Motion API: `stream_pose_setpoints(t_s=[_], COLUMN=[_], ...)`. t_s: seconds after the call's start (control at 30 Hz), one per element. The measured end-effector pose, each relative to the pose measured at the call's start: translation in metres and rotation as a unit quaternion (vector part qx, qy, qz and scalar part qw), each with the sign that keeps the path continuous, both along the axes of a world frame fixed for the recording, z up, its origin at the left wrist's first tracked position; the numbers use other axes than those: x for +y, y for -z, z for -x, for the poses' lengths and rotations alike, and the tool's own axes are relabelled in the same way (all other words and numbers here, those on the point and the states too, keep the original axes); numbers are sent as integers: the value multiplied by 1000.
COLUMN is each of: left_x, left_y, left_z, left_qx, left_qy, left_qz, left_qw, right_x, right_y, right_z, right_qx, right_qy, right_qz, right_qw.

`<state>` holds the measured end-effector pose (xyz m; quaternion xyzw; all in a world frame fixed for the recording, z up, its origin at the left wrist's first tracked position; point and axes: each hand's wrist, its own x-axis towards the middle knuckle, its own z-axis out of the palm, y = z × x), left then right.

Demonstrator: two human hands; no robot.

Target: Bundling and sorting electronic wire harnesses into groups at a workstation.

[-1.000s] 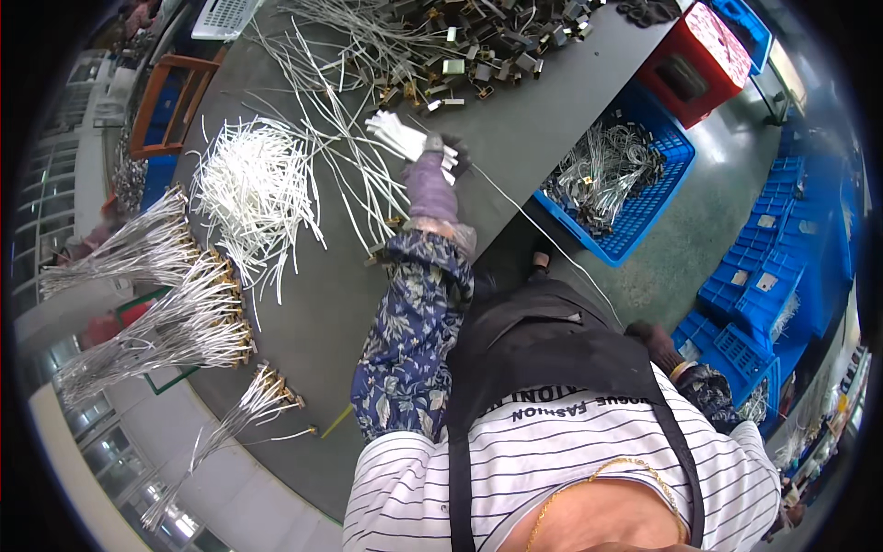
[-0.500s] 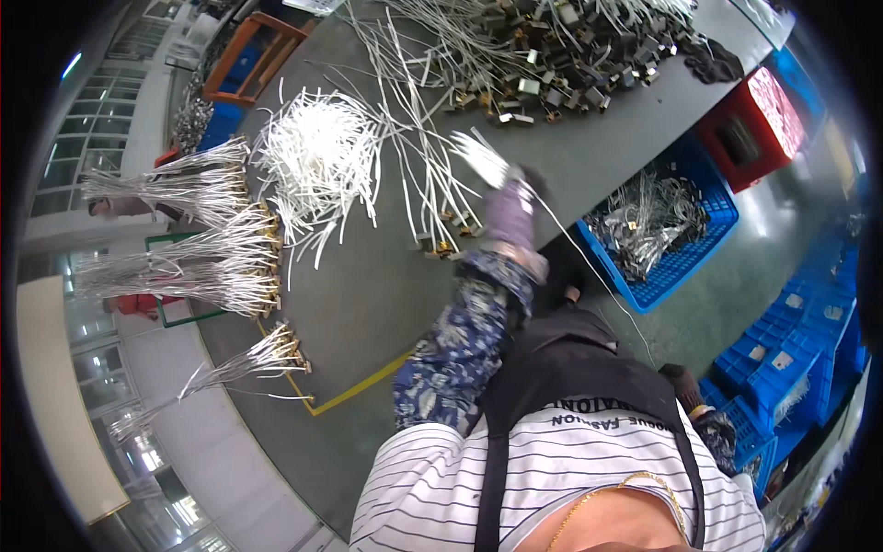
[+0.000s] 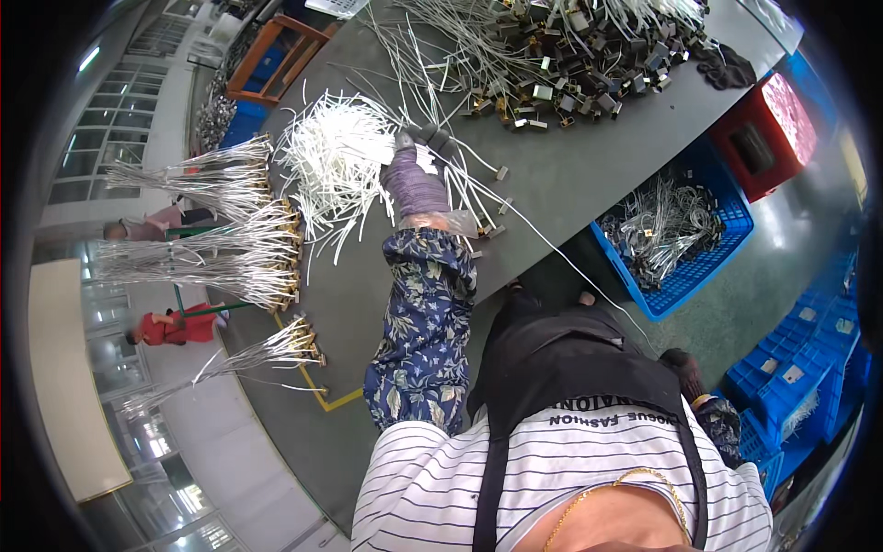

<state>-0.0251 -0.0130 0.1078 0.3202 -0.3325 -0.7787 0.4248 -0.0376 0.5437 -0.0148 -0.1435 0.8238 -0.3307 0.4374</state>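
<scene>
Red stool is standing beyond table edge. Dark crumpled thing is lying near table corner. Blue bins are sitting together on right. Person in red is showing far off.

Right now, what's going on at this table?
A person is at the table, left hand at the edge of a pile of white strands; its grip is unclear. The right hand is low, away from the table. Wire bundles lie at the left edge, a heap of metal-ended wires at the far side.
</scene>
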Motion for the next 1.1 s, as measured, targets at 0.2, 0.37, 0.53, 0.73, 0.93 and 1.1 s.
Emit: stream_pose_setpoints(t_s=[0.2,0.37,0.53,0.73,0.93,1.1], left_x=[-31,77,101,-11,58,-22], left_y=[46,49,39,27,49,60], left_z=[-15,0,-10,-35,-22,-39], left_qx=[33,-136,-156,-164,-396,-644], left_qy=[28,256,282,46,193,199], left_qz=[31,-11,-41,25,96,373], left_qw=[999,957,946,985,893,638], right_x=[4,-42,-70,-127,-302,-374], right_y=[-13,-10,-8,-8,-40,-72], right_z=[-3,4,9,15,40,63], right_qx=[-81,-11,-68,-162,-145,112], right_qy=[91,12,53,94,-3,-115], right_qz=[-50,39,-6,15,215,206], right_qw=[991,999,996,982,966,965])
